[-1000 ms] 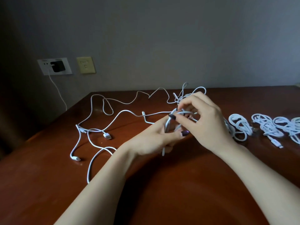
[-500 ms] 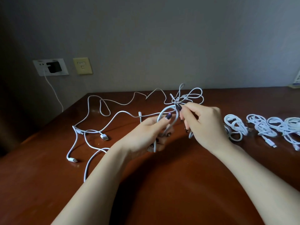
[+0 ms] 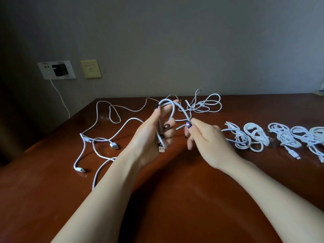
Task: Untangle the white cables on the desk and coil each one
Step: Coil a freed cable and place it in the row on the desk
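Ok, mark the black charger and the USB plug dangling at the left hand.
black charger [image 3: 60,70]: head view, centre of its front face.
USB plug [image 3: 161,149]: head view, its metal end, just below the left hand [image 3: 149,135].

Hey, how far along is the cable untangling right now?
Done: several coils lie in a row on the desk's right side. In hand: the left hand holds loops of one cable, and the right hand pinches it further along. Left: loose cables sprawl on the left and a tangle sits at the back.
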`<action>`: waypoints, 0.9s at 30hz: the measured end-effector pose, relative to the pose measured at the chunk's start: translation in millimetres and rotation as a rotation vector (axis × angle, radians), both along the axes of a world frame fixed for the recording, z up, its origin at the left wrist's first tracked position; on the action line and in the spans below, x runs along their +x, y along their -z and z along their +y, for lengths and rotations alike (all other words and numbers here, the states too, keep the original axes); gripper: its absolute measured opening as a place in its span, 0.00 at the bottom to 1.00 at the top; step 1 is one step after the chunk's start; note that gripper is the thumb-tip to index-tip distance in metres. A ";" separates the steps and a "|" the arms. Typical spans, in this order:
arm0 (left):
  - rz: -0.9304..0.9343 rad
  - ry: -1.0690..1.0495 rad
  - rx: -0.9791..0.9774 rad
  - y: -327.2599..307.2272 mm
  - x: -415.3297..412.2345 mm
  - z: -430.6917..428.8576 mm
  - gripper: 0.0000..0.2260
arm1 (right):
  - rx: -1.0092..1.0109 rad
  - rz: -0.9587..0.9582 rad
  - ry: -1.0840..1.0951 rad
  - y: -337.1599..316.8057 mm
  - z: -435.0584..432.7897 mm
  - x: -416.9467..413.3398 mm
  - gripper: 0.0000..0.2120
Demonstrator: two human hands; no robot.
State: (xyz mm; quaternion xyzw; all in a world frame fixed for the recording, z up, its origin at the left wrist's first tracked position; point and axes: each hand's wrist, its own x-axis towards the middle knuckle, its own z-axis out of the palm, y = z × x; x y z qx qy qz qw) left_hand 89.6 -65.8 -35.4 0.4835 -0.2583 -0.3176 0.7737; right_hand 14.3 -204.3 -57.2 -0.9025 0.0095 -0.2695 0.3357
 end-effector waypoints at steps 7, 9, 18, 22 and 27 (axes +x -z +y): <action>-0.095 0.104 0.063 1.1 0.3 4.3 0.18 | -0.228 -0.032 0.068 -4.0 5.8 -4.8 0.20; -0.153 0.133 0.097 2.4 -2.5 3.4 0.16 | -0.254 -0.042 0.077 -4.1 4.8 -5.1 0.20; -0.219 -0.009 0.151 5.0 0.3 1.5 0.13 | -0.331 -0.020 0.037 -2.3 -1.1 -4.5 0.15; -0.250 -0.177 0.234 2.9 3.6 5.6 0.10 | -0.411 0.073 0.043 0.9 -12.5 -1.5 0.07; -0.078 -0.130 0.039 2.8 6.7 4.9 0.07 | -0.513 0.023 0.058 -0.8 -13.4 -3.0 0.06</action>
